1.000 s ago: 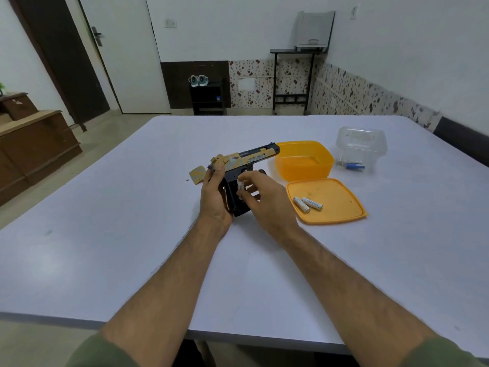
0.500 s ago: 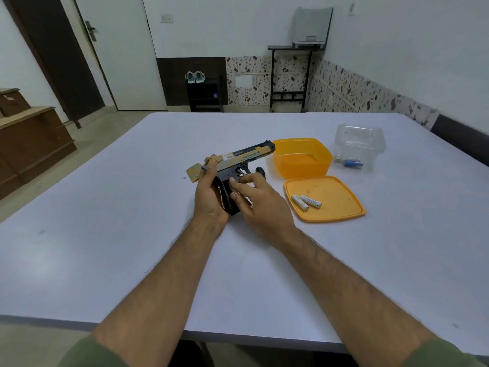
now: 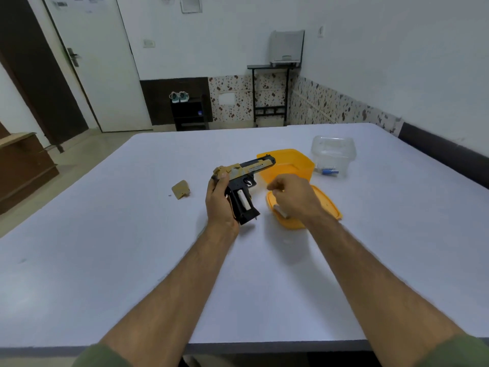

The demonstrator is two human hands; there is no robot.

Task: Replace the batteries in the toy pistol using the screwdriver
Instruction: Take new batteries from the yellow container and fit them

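We note the left hand (image 3: 221, 200) gripping the black-and-tan plastic toy pistol (image 3: 244, 181), white battery (image 3: 244, 199) seated in grip; right hand (image 3: 292, 196) fingers curled over the flat orange lid (image 3: 330, 207), grasp unclear.

Even, soft indoor light fills the room, with a cool bluish cast on the white table (image 3: 105, 260). Shadows are faint: a pale smudge lies under the right hand (image 3: 291, 197), and a thin dark one under the toy pistol (image 3: 244, 186). No harsh glare shows. Wide-angle distortion bends the door and walls near the edges. Fine detail is soft and slightly smeared, especially on the clear container (image 3: 333, 154).
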